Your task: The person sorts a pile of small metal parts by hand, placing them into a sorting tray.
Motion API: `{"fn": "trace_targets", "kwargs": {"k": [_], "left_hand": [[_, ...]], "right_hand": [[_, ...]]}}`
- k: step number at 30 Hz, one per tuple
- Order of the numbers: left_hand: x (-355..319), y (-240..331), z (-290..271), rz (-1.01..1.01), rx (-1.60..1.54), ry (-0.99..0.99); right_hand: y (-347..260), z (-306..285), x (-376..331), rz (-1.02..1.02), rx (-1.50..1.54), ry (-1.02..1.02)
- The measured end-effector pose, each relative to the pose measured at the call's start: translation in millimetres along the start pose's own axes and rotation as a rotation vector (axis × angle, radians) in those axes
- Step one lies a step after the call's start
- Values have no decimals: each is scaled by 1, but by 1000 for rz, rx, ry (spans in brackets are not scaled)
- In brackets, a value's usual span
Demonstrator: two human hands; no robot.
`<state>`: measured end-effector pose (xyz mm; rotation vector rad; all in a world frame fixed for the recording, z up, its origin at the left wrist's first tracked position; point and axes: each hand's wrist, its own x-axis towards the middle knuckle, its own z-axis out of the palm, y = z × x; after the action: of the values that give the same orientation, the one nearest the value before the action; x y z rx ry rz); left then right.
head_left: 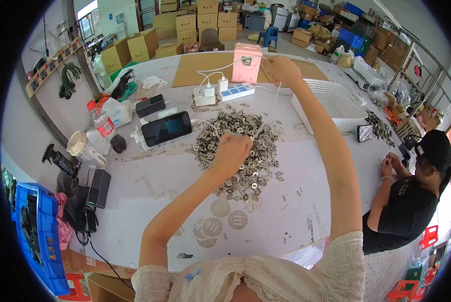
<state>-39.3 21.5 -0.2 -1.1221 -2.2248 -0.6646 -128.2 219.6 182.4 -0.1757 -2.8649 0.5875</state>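
My left hand (232,153) is closed, knuckles up, over a heap of small grey metal pieces (245,176). What its fingers hold, if anything, is hidden. Farther off, my right hand (282,70) is raised beside a pink box (247,63), its fingers curled around a white cable (276,98). That cable hangs from the right hand down toward the heap near my left hand. Left of the heap, a dark-screened phone (167,129) leans on a stand, with a white lead running from its side. A power strip (236,92) and white plugs lie in front of the pink box.
A white perforated basket (331,104) stands right of my right forearm. At the table's right edge, a person in black (411,201) handles small pieces by a phone (365,133). A bottle (101,121), a jar (86,151) and a black power bank (99,188) line the left side.
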Motion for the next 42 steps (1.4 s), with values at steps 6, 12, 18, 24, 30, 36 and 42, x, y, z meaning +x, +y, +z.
{"fn": "trace_targets", "kwargs": {"k": [6, 12, 18, 24, 30, 36, 42], "left_hand": [[53, -26, -77, 53, 250, 249], [121, -61, -87, 103, 345, 307], [134, -82, -94, 21, 89, 90], [112, -85, -122, -268, 30, 332], [89, -80, -138, -467, -280, 400], [81, -74, -134, -511, -446, 504], [73, -78, -137, -625, -525, 545]], "right_hand": [[6, 1, -12, -185, -148, 84], [-41, 20, -18, -468, -14, -203], [-52, 5, -14, -579, 184, -190], [22, 75, 38, -477, 1186, -1], [100, 259, 68, -438, 133, -47], [90, 282, 78, -466, 302, 80], [62, 245, 43, -466, 613, -527]]}}
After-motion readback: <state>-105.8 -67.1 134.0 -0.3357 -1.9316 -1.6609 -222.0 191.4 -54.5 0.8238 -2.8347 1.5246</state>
